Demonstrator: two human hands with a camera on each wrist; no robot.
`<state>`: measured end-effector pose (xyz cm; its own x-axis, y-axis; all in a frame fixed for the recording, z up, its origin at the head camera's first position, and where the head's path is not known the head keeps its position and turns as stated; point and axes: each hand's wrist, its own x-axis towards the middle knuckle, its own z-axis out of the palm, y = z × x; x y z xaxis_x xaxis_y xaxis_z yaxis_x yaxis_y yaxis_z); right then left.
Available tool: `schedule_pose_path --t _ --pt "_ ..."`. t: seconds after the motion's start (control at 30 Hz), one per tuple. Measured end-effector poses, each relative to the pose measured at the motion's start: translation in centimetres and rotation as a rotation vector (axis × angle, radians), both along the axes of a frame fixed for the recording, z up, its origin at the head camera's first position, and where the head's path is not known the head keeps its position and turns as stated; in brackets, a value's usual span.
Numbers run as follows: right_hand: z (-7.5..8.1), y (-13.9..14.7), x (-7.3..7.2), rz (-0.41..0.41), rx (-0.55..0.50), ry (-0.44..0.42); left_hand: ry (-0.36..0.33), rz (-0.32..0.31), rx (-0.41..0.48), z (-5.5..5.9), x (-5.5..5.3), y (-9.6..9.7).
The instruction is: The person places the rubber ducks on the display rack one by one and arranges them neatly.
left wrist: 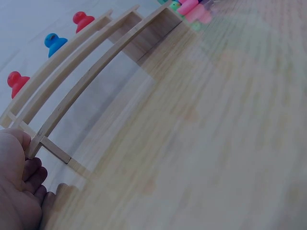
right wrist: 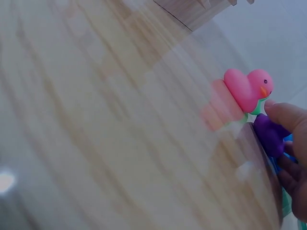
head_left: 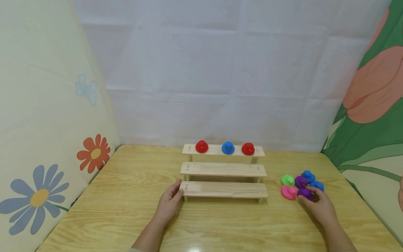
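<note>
A three-step wooden shelf (head_left: 223,169) stands on the table. On its top step sit a red rubber duck (head_left: 202,146), a blue rubber duck (head_left: 228,148) and a second red duck (head_left: 248,149). My left hand (head_left: 170,203) grips the left end of the lowest step, thumb above and fingers curled beneath in the left wrist view. To the right of the shelf, my right hand (head_left: 320,206) holds a purple rubber duck (head_left: 304,193) between thumb and fingers. Close around it are a pink duck (head_left: 288,192), a green duck (head_left: 288,180), another purple duck (head_left: 301,182) and two blue ducks (head_left: 308,176).
The wood-grain table (head_left: 233,227) runs back to a white cloth backdrop (head_left: 220,70). Flower-printed panels (head_left: 37,122) flank the table on both sides. Nothing stands on the lower two steps.
</note>
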<state>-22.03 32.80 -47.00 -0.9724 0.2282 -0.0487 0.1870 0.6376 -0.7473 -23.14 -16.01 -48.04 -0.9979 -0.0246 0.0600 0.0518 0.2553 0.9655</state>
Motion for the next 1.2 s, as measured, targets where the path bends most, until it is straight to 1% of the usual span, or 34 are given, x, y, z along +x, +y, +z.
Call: schedule_pose_path --t 0.3,0.5,0.63,0.77,0.87,0.97,1.2 --pt "0.1 0.0 0.0 -0.002 0.002 -0.032 -0.008 -0.013 0.005 0.1 0.2 -0.1" --pt "0.0 0.2 0.1 0.010 0.011 -0.020 -0.006 -0.022 0.012 -0.1 0.2 -0.2" --pt "0.1 0.2 0.2 0.014 -0.011 -0.011 -0.009 -0.017 0.007 -0.2 0.0 -0.2" --pt "0.5 -0.1 0.3 -0.002 -0.057 0.006 -0.008 -0.017 0.005 -0.1 0.1 -0.2" --pt "0.7 -0.2 0.4 -0.015 -0.074 0.023 -0.008 -0.018 0.008 0.1 0.2 -0.2" --pt "1.2 -0.3 0.4 -0.003 -0.061 0.031 -0.010 -0.018 0.010 0.2 0.2 -0.1" --pt "2.0 -0.5 0.4 0.033 -0.068 0.043 -0.006 -0.018 0.001 0.0 0.1 -0.1"
